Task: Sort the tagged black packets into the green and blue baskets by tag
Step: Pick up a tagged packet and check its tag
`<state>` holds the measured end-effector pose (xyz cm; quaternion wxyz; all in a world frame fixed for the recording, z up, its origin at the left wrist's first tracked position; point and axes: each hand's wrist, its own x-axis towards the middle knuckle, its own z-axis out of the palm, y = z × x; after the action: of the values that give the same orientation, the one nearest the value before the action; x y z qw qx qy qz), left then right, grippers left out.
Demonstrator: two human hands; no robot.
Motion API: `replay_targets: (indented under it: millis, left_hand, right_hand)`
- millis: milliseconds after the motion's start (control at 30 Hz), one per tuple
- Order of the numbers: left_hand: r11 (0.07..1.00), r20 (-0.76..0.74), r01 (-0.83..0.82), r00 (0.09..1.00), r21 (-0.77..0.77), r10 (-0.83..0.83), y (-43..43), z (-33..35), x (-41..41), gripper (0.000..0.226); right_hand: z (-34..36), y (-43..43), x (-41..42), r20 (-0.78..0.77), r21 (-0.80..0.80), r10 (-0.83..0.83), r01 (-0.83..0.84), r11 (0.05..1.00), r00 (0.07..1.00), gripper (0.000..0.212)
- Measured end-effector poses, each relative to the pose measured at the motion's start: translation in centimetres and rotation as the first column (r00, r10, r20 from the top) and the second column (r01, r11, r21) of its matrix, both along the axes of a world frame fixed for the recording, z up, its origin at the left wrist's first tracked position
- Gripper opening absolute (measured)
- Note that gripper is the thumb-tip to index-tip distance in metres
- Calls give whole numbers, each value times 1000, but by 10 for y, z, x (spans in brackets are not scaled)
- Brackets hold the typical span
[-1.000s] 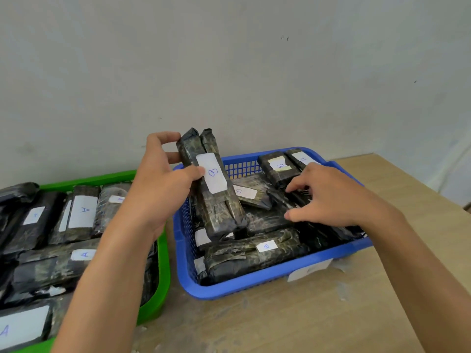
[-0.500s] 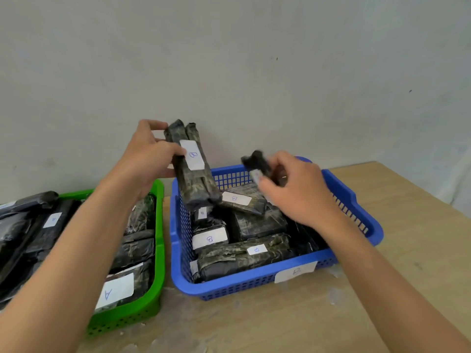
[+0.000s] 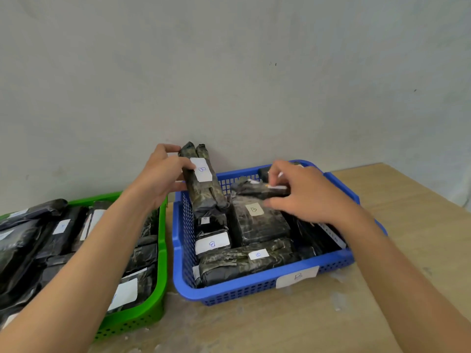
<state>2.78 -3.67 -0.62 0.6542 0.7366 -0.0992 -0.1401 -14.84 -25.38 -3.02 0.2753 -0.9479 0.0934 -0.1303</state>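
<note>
A blue basket [image 3: 257,289] with a white "B" label on its front wall holds several black packets with white "B" tags. My left hand [image 3: 163,178] grips a tall black packet [image 3: 204,184] tagged "B", standing tilted in the basket's back left corner. My right hand [image 3: 303,194] hovers over the basket's back and pinches a smaller black packet [image 3: 257,191] lying sideways above a flat packet tagged "B" [image 3: 257,222]. To the left, a green basket [image 3: 153,312] is full of black packets with white tags; my left forearm crosses over it.
Both baskets stand side by side on a wooden table [image 3: 382,314], close to a pale wall [image 3: 229,72]. Bare table surface lies in front of the baskets and to the right of the blue one.
My right hand picked a small packet out of the blue basket, lifted it, and now holds it lower and sideways over the back. My left hand keeps its tall packet upright.
</note>
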Motion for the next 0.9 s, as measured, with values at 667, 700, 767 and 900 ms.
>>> replay_targets:
  millis: [667,700,767,900]
  left_hand:
    - [768,387,29,851,640,-355,-77,-50,-57,47]
    - [754,499,-70,788,653,-360,-78,-50,-63,44]
    - [783,716,-193,573,591,-400,-83,-47,-76,40]
    - [688,665,218,177,692,-726,-105,-32,-105,44]
  right_hand:
    - [14,-64,-24,151,542,-279,157,825,948,42]
    - [15,-65,-24,146,539,-282,162,827,948,41]
    - [16,-69,-26,133,529,-295,184,829,946,40]
    - [18,-80,-35,106,522,-328,228,822,939,40]
